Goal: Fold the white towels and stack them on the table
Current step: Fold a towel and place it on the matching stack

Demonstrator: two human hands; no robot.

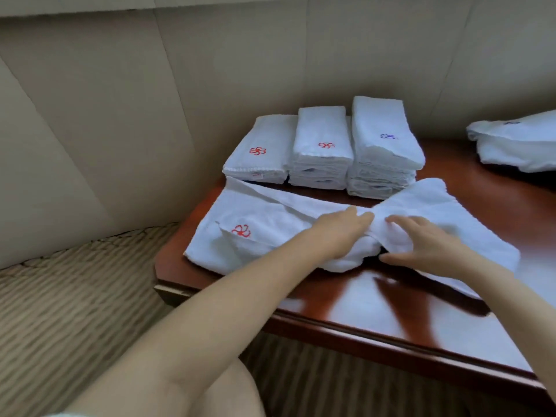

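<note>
Three stacks of folded towels (323,145) stand just behind the long white towel (270,236) lying across the table (376,308). Its middle is bunched: the left hand (337,233) gathers cloth in curled fingers, while the right hand (427,245) presses beside it, fingers spread. Likely mid-fold; next, smooth the bunch and bring one end over. Red emblem near its left end.

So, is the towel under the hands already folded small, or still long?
Still long. The towel lies as a strip across the table, bunched at its middle where the left hand and right hand meet.
</note>
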